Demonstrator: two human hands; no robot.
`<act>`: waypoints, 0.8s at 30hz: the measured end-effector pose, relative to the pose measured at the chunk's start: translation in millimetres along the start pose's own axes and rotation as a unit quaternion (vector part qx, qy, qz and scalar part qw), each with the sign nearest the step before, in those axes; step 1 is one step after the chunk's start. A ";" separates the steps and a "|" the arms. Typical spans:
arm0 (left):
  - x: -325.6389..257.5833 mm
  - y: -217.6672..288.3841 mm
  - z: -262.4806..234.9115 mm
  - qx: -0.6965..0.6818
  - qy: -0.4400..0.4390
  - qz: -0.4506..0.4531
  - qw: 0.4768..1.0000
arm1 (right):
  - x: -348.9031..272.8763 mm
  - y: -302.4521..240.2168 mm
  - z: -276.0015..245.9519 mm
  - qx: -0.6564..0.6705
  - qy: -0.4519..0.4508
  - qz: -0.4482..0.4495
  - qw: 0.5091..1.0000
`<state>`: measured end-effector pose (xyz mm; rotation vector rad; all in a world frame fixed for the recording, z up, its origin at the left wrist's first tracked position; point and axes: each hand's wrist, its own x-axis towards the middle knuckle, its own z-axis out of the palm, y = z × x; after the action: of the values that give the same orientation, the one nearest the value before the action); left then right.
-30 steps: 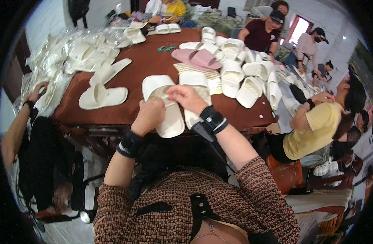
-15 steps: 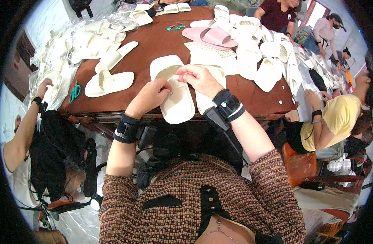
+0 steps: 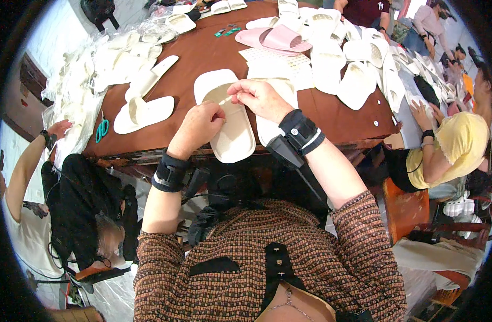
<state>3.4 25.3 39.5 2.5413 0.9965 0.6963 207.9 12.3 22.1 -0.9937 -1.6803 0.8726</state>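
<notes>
Where both hands meet | white slipper (image 3: 232, 134) beneath | fingers (image 3: 236, 96) pinched on strip (image 3: 225, 100)

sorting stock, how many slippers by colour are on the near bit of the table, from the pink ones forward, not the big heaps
white slippers: 4, one under the left hand and right hand, one beside it, a pair further left
pink slippers: 2
total: 6
</notes>
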 end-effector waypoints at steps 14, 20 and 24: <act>-1.0 -3.4 8.3 0.029 0.014 -0.005 0.999 | 2.9 3.5 -2.4 -0.033 0.002 -0.006 0.999; -0.1 -2.4 1.5 0.004 -0.016 -0.017 1.000 | 3.8 5.2 -2.7 -0.021 0.006 -0.012 1.000; -3.4 -2.8 -3.4 -0.065 -0.034 -0.061 0.995 | 2.8 4.5 -3.0 -0.027 0.007 -0.014 1.000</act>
<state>-2.1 25.3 40.0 2.3542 1.0379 0.6150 211.2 16.9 20.0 -1.0069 -1.7097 0.8036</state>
